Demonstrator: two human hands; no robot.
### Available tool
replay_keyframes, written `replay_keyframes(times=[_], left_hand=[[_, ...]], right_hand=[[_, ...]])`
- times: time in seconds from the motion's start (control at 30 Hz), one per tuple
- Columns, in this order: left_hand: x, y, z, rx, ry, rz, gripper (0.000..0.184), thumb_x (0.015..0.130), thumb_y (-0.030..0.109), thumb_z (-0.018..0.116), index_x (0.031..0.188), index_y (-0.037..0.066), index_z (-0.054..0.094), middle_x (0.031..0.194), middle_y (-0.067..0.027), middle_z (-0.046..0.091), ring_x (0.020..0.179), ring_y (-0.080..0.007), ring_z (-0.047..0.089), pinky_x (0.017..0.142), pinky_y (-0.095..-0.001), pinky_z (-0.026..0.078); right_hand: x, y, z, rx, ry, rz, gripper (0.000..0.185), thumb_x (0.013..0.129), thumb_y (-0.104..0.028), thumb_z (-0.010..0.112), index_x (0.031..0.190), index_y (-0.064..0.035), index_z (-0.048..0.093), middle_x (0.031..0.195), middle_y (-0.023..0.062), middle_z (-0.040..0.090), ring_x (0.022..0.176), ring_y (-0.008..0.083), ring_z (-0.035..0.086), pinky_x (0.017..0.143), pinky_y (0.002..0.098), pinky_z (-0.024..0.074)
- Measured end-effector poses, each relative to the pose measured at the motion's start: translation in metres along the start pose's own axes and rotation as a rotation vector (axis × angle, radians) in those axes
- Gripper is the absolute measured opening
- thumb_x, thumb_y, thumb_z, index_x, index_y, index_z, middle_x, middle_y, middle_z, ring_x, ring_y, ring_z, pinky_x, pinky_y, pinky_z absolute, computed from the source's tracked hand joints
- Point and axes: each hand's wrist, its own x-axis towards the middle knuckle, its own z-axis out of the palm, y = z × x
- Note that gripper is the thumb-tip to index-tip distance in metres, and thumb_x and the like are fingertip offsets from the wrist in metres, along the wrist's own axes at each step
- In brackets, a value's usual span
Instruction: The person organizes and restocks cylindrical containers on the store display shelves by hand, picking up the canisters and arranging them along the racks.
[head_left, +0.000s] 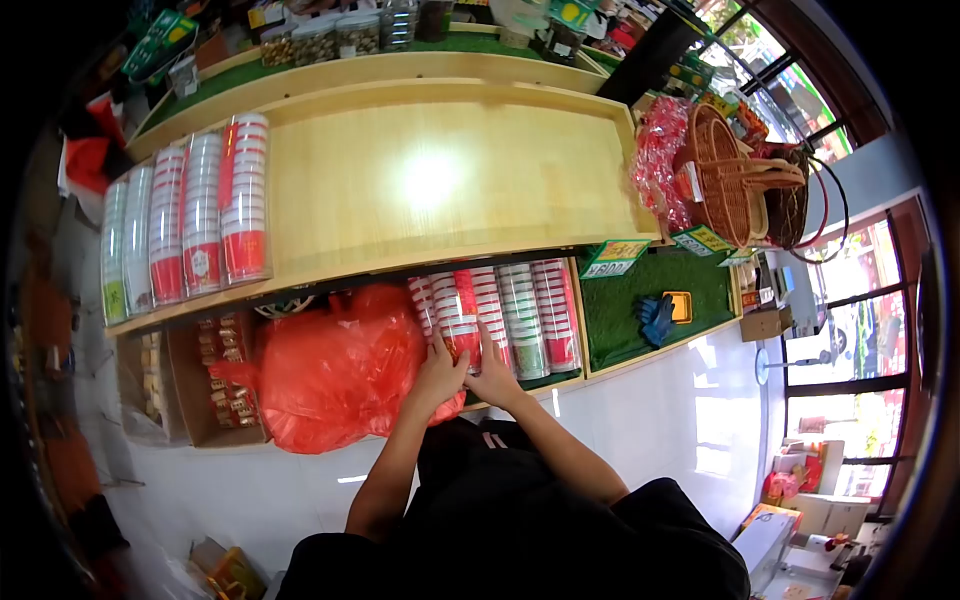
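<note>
My left hand point(438, 372) and my right hand point(492, 376) grip the near end of a clear sleeve of red and white paper cups point(457, 310), one hand on each side. That sleeve lies among similar ones on the lower shelf, including a green and white sleeve of cups point(523, 318) and a red and white sleeve of cups point(556, 312) to the right. Left of my hands, a bulging red plastic bag point(335, 375) presses close to my left hand. On the upper wooden shelf point(430, 150), several more cup sleeves point(200, 215) stand in a row at the left.
Wicker baskets point(715, 175) hang over the upper shelf's right end, above price tags point(616, 258). Blue gloves point(656, 318) and a small yellow tray point(680, 306) sit on green matting at the lower right. A cardboard box point(205, 390) with small packages stands left of the bag.
</note>
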Motion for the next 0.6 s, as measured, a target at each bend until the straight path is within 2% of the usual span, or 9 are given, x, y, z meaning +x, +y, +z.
replay_keyframes(times=[0.17, 0.23, 0.27, 0.4, 0.47, 0.5, 0.57, 0.6], left_hand=[[0.001, -0.021, 0.018, -0.003, 0.045, 0.083, 0.078, 0.091, 0.035, 0.054, 0.145, -0.005, 0.013, 0.134, -0.0349, 0.037, 0.122, -0.0470, 0.043, 0.099, -0.0445, 0.041], [0.003, -0.033, 0.026, 0.096, 0.062, 0.052, 0.086, 0.089, 0.046, 0.053, 0.146, -0.002, 0.011, 0.137, -0.0317, 0.036, 0.112, -0.0510, 0.050, 0.093, -0.0506, 0.044], [0.003, -0.036, 0.030, 0.116, 0.100, 0.032, 0.082, 0.090, 0.046, 0.052, 0.146, -0.001, 0.014, 0.134, -0.0288, 0.039, 0.112, -0.0487, 0.050, 0.093, -0.0497, 0.044], [-0.001, -0.037, 0.045, 0.049, 0.224, 0.067, 0.074, 0.092, 0.044, 0.049, 0.144, -0.001, 0.021, 0.130, -0.0269, 0.042, 0.115, -0.0452, 0.049, 0.096, -0.0475, 0.042], [-0.004, -0.038, 0.053, 0.057, 0.277, 0.073, 0.064, 0.094, 0.040, 0.049, 0.140, -0.002, 0.031, 0.128, -0.0255, 0.044, 0.116, -0.0422, 0.047, 0.098, -0.0447, 0.040], [-0.005, -0.042, 0.059, 0.072, 0.290, 0.076, 0.064, 0.094, 0.040, 0.049, 0.140, -0.002, 0.031, 0.128, -0.0255, 0.044, 0.116, -0.0422, 0.047, 0.098, -0.0447, 0.040], [-0.005, -0.053, 0.074, 0.008, 0.453, 0.141, 0.055, 0.096, 0.035, 0.048, 0.133, -0.004, 0.038, 0.125, -0.0257, 0.045, 0.113, -0.0406, 0.048, 0.097, -0.0442, 0.040], [-0.007, -0.055, 0.088, -0.001, 0.652, 0.117, 0.043, 0.097, 0.028, 0.048, 0.124, -0.004, 0.043, 0.116, -0.0217, 0.051, 0.103, -0.0326, 0.053, 0.090, -0.0399, 0.044]], right_hand=[[-0.008, 0.010, -0.010, 0.028, -0.051, 0.019, 0.104, 0.076, -0.039, 0.070, 0.151, -0.0145, 0.002, 0.137, 0.0309, 0.033, 0.112, 0.0463, 0.052, 0.093, 0.0455, 0.0470], [-0.014, 0.013, -0.011, 0.027, -0.015, -0.012, 0.100, 0.077, -0.039, 0.070, 0.151, -0.0139, 0.007, 0.135, 0.0281, 0.036, 0.111, 0.0446, 0.054, 0.092, 0.0451, 0.0474], [-0.018, 0.012, -0.012, 0.075, -0.022, 0.017, 0.098, 0.078, -0.039, 0.070, 0.150, -0.0130, 0.008, 0.135, 0.0274, 0.038, 0.115, 0.0430, 0.051, 0.095, 0.0437, 0.0456], [-0.024, 0.027, -0.004, 0.075, 0.070, -0.124, 0.093, 0.079, -0.035, 0.069, 0.149, -0.0117, 0.012, 0.135, 0.0294, 0.037, 0.121, 0.0431, 0.045, 0.098, 0.0455, 0.0423], [-0.032, 0.033, -0.009, -0.089, 0.140, -0.251, 0.083, 0.079, -0.029, 0.067, 0.146, -0.0095, 0.022, 0.135, 0.0310, 0.036, 0.123, 0.0448, 0.041, 0.100, 0.0483, 0.0394], [-0.038, 0.039, -0.014, -0.075, 0.144, -0.266, 0.083, 0.079, -0.029, 0.067, 0.146, -0.0095, 0.022, 0.135, 0.0310, 0.036, 0.123, 0.0448, 0.041, 0.100, 0.0483, 0.0394], [-0.050, 0.054, -0.027, -0.017, 0.027, -0.224, 0.080, 0.078, -0.023, 0.068, 0.145, -0.0080, 0.027, 0.136, 0.0302, 0.034, 0.122, 0.0482, 0.040, 0.103, 0.0489, 0.0367], [-0.060, 0.060, -0.033, 0.014, 0.076, -0.251, 0.068, 0.077, -0.019, 0.066, 0.138, -0.0072, 0.039, 0.135, 0.0291, 0.037, 0.121, 0.0456, 0.042, 0.102, 0.0463, 0.0380]])
